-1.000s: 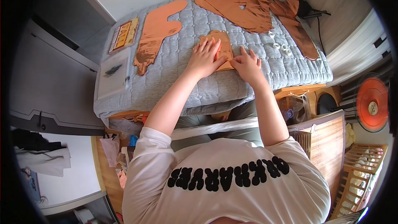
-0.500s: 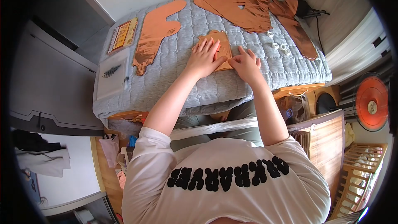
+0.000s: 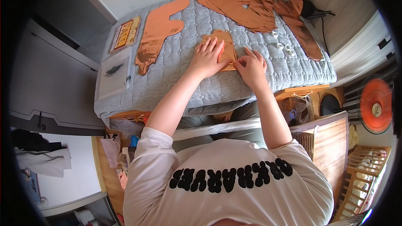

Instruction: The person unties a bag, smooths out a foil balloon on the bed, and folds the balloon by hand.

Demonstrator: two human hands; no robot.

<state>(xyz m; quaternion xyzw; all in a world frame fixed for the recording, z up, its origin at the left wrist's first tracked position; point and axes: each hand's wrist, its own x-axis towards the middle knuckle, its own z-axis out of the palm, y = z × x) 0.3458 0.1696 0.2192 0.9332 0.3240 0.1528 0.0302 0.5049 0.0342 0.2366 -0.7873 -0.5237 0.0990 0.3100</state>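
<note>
A folded copper-coloured foil balloon (image 3: 229, 45) lies on the quilted grey mattress cover, close to its front edge. My left hand (image 3: 207, 57) rests flat on top of it with fingers stretched out, covering much of its left side. At the lower right corner of the foil, my right hand (image 3: 252, 69) pinches the edge between thumb and fingertips. Something small and orange-red shows beside my left fingers; I cannot make out what it is. Flat, uninflated foil balloons lie around: an F-shaped one (image 3: 161, 27) to the left and a larger crumpled one (image 3: 238, 10) behind.
Small white rolls (image 3: 288, 48) lie right of my right hand, near a long foil strip (image 3: 307, 37). On the left are a printed packet (image 3: 124, 35) and a clear pouch (image 3: 113, 73) with dark thin items. A red fan (image 3: 376, 106) stands at right; black cables hang behind.
My hands stay on the folded foil balloon; the right fingers shift slightly along its lower right corner. The whole view moves a little.
</note>
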